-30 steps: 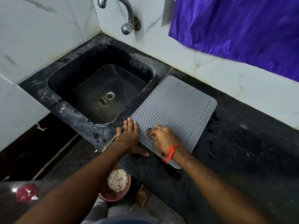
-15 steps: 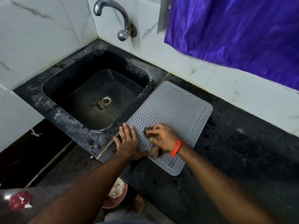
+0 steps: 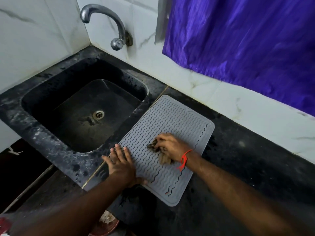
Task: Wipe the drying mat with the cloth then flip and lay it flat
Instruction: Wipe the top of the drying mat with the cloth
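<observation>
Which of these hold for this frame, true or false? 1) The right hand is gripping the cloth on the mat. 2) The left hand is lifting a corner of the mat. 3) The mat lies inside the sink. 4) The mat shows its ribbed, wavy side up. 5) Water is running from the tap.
1) True: the right hand grips the brown cloth on the grey drying mat.
2) False: the left hand rests flat, fingers straight, on the mat's edge nearest the sink.
3) False: the mat lies flat on the black counter, beside the sink.
4) True: wavy ridges face up.
5) False: no stream shows below the tap.
</observation>
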The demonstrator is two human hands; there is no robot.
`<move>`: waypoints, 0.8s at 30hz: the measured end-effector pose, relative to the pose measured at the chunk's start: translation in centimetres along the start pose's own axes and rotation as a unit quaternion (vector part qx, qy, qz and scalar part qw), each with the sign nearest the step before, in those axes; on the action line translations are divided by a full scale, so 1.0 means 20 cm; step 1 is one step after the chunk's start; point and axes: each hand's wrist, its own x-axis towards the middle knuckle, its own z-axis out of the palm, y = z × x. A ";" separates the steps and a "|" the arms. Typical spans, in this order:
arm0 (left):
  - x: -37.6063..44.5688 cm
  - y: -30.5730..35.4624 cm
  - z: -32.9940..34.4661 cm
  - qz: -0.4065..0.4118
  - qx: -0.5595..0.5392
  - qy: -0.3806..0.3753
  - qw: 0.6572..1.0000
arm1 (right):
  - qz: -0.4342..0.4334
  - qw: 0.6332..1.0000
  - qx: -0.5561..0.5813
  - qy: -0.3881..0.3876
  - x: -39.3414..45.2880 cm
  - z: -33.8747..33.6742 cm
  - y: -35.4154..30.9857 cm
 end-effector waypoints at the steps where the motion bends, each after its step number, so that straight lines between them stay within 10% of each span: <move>1: 0.00 0.01 -0.01 0.001 0.003 -0.004 1.000 | 0.031 0.999 0.010 0.012 0.03 -0.05 0.09; 13: 0.02 0.02 -0.01 0.002 0.013 0.000 1.000 | 0.248 0.960 -0.061 0.117 0.32 -0.51 0.68; 24: 0.02 -0.01 0.01 0.025 -0.021 0.025 0.999 | 0.161 0.978 -0.104 0.078 0.37 -0.35 0.41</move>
